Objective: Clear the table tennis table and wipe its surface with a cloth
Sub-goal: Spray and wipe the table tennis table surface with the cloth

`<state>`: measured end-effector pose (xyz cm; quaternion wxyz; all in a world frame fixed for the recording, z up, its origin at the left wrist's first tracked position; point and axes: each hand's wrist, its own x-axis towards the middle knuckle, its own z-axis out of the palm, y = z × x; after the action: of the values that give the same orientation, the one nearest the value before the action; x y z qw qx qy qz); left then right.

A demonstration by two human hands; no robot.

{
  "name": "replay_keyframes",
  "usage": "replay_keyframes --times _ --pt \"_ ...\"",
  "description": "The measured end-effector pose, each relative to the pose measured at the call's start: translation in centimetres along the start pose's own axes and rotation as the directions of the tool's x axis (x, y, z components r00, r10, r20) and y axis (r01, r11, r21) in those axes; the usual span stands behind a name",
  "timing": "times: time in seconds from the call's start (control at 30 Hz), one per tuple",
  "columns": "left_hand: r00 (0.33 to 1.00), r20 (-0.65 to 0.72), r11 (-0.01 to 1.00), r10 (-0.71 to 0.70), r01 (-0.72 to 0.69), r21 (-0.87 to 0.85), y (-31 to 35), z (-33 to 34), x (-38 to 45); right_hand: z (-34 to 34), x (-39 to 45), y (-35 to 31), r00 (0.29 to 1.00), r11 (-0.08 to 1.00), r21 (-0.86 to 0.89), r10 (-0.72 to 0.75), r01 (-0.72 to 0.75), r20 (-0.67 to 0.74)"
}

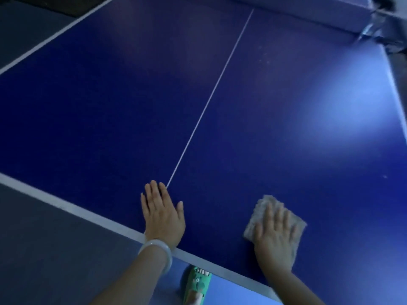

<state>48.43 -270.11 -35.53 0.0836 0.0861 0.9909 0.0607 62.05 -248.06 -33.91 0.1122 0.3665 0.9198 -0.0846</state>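
- Blue and matte, the counter (275,89) filled most of the head view, with a thin white centre line (207,104) running from the near edge toward the far end.
- White edge bands bordered its near and left sides.
- The right hand (275,236) lay flat with fingers straight and slightly spread, pressing down on a grey cloth (264,208); no finger curled round it.
- The cloth sat on the counter near the near edge, right of the centre line, its corners showing past the fingertips and at both sides of the hand.
- The left hand (161,214) rested palm down on the bare counter, fingers straight and close together, holding nothing; its fingertips lay just beside the near end of the centre line.
- A pale bangle (157,249) circled the left wrist, over the near edge band.
- A green slipper (196,282) showed on the floor below the counter's near edge, between the two forearms.
- A bright patch of reflected light (348,102) lay on the right part of the counter.
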Motion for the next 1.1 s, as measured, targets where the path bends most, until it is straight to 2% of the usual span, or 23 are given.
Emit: replay_keyframes --times 0.1,0.17,0.2,0.27,0.33,0.4,0.43,0.53,0.6,0.63,0.67,0.8,0.87,0.97,1.03,1.1 --pt "1.0 0.016 0.999 -0.023 0.024 -0.046 0.8 -0.6 0.0 0.3 -2.3 1.7 0.935 0.935 -0.027 -0.354 0.353 -0.002" --pt "0.999 -0.01 0.996 0.045 -0.046 -0.079 2.7 -1.0 -0.3 -0.2 -2.7 5.0 0.92 0.919 -0.059 -0.391 0.389 -0.025" --pt "0.993 -0.015 0.99 0.118 -0.119 -0.077 4.2 -1.1 -0.8 -0.6 -2.8 7.2 0.945 0.944 -0.066 -0.326 0.323 -0.041" --pt "0.957 -0.004 0.954 0.289 -0.288 -0.078 8.0 -0.9 -1.9 -0.9 -2.9 11.6 0.992 0.998 -0.022 -0.061 0.059 -0.109" --pt "0.917 0.048 0.914 0.397 -0.39 -0.108 12.1 -0.4 -3.2 -0.3 -3.2 14.8 0.963 0.971 0.041 0.24 -0.237 -0.118" --pt "0.885 0.11 0.89 0.452 -0.439 -0.126 16.3 0.4 -4.8 -0.4 -3.7 16.1 0.93 0.935 0.065 0.355 -0.35 -0.097" --pt "0.876 0.13 0.884 0.464 -0.449 -0.133 17.8 0.7 -5.5 -0.4 -3.9 15.6 0.946 0.948 0.038 0.317 -0.315 -0.074" --pt "0.856 0.156 0.867 0.493 -0.468 -0.171 23.2 1.5 -8.1 -0.7 -5.0 16.6 0.996 0.999 0.024 0.031 -0.029 -0.086" --pt "0.853 0.165 0.865 0.496 -0.467 -0.185 26.2 2.3 -10.2 -0.7 -5.7 19.5 0.985 0.986 -0.028 -0.165 0.164 -0.059" --pt "0.854 0.174 0.868 0.49 -0.461 -0.183 27.6 2.8 -11.2 -0.6 -5.8 21.7 0.978 0.98 -0.048 -0.198 0.195 -0.061" --pt "0.861 0.179 0.877 0.475 -0.448 -0.174 28.9 3.4 -12.3 -0.6 -6.0 24.1 0.983 0.985 -0.046 -0.168 0.165 -0.068" --pt "0.945 0.141 0.955 0.294 -0.282 -0.095 33.1 5.2 -14.9 -1.3 -6.4 32.5 0.976 0.989 0.01 0.15 -0.15 -0.157" --pt "0.966 0.072 0.968 0.25 -0.247 -0.047 33.9 5.7 -15.3 -1.4 -6.2 34.5 0.966 0.983 0.012 0.185 -0.186 -0.179" --pt "0.97 0.01 0.97 0.243 -0.243 -0.004 34.1 6.5 -15.6 -1.0 -6.2 35.4 0.978 0.995 0.009 0.096 -0.096 -0.187" --pt "0.973 0.032 0.973 0.231 -0.231 0.025 34.3 6.6 -15.6 -0.3 -6.8 36.7 0.982 0.995 -0.02 -0.099 0.097 -0.16" --pt "0.976 0.042 0.975 0.214 -0.216 0.05 34.5 6.6 -15.6 0.1 -7.1 39.2 0.941 0.95 -0.067 -0.312 0.305 -0.134"
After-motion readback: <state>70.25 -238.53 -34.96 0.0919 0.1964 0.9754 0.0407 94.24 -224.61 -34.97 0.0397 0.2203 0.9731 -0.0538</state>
